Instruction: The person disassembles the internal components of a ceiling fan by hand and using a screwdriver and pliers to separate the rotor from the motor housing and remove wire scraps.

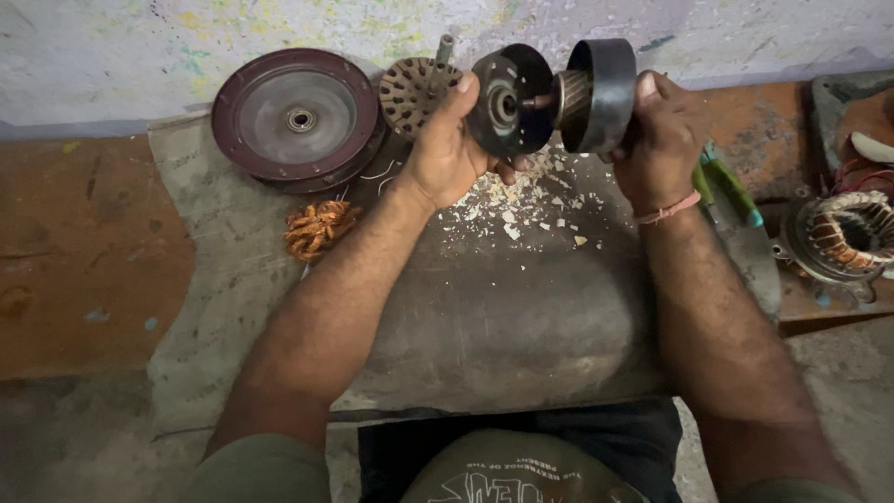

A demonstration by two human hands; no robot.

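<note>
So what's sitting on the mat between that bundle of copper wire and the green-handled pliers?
In the head view, between the copper wire bundle and the green-handled pliers lies a scatter of pale chips on the dark mat, crossed by the person's forearms.

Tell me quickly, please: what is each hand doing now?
Left hand: closed on the dark round end plate.
Right hand: closed on the black drum of the same motor part.

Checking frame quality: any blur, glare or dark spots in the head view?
Head view: even, soft light, no glare; left hand and motor part fairly sharp; right hand slightly motion-blurred; lower corners dim; coil at right edge soft.
</note>
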